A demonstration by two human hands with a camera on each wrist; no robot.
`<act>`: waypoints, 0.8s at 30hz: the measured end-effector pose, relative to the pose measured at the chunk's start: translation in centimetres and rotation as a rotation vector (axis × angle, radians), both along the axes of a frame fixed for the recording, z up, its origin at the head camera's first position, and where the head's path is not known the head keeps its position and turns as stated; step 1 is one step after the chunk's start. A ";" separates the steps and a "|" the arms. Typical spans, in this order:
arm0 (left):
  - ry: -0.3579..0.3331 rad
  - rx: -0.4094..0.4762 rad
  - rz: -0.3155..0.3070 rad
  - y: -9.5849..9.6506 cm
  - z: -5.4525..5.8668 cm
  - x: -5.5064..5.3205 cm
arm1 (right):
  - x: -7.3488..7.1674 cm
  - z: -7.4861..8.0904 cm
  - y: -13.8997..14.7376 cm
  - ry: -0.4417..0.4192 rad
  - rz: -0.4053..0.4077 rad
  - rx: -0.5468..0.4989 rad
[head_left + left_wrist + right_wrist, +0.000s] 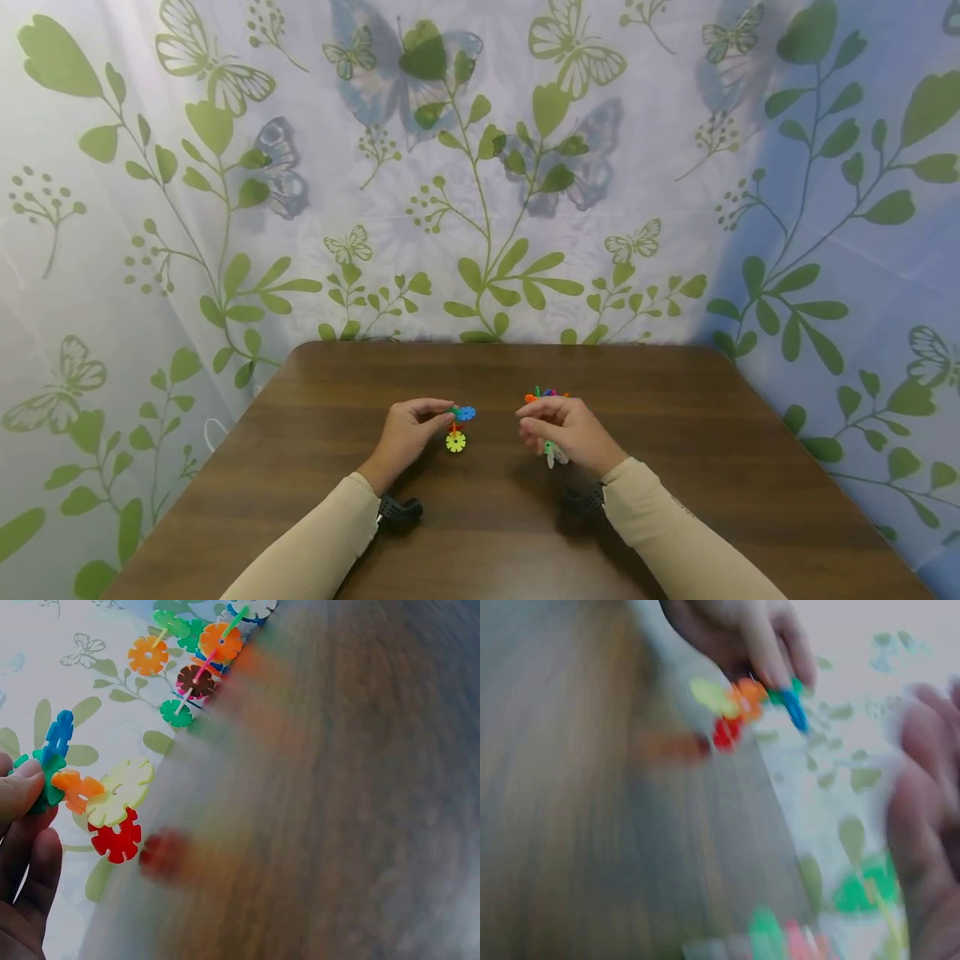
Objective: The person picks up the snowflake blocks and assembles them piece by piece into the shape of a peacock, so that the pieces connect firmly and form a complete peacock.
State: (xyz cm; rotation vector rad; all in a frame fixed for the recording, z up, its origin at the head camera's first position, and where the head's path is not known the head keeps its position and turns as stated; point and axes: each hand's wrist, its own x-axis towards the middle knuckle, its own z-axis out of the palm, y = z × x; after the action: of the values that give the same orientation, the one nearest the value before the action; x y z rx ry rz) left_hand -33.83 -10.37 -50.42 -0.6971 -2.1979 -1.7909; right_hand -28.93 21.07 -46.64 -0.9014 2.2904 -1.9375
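My left hand (408,437) pinches a small linked piece of notched plastic discs between thumb and fingers. In the left wrist view its green disc (52,780) is at the fingertips, with a blue disc (58,735) above. An orange disc (78,790), a yellow disc (124,793) and a red disc (116,836) stick out to the side. My right hand (573,433) hovers with loosely bent fingers, nothing visible between them. It overlaps colourful discs in the head view; a white piece (555,455) shows beneath it. The right wrist view is blurred.
More discs joined with thin sticks sit on the brown table (487,533) by my right hand, among them an orange disc (221,641) and a brown disc (196,681). Behind the table's far edge hangs a leaf-and-butterfly patterned curtain (480,167).
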 end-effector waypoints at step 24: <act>0.002 -0.080 -0.050 -0.5 -0.3 -0.3 | -1.4 -1.8 6.6 0.161 -0.646 0.526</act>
State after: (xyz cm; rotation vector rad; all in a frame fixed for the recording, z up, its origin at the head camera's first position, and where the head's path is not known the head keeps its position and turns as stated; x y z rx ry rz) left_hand -34.17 -10.84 -50.72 -0.7770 -2.2808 -1.7326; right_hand -30.32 27.65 -48.43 -0.2845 3.2412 -1.2613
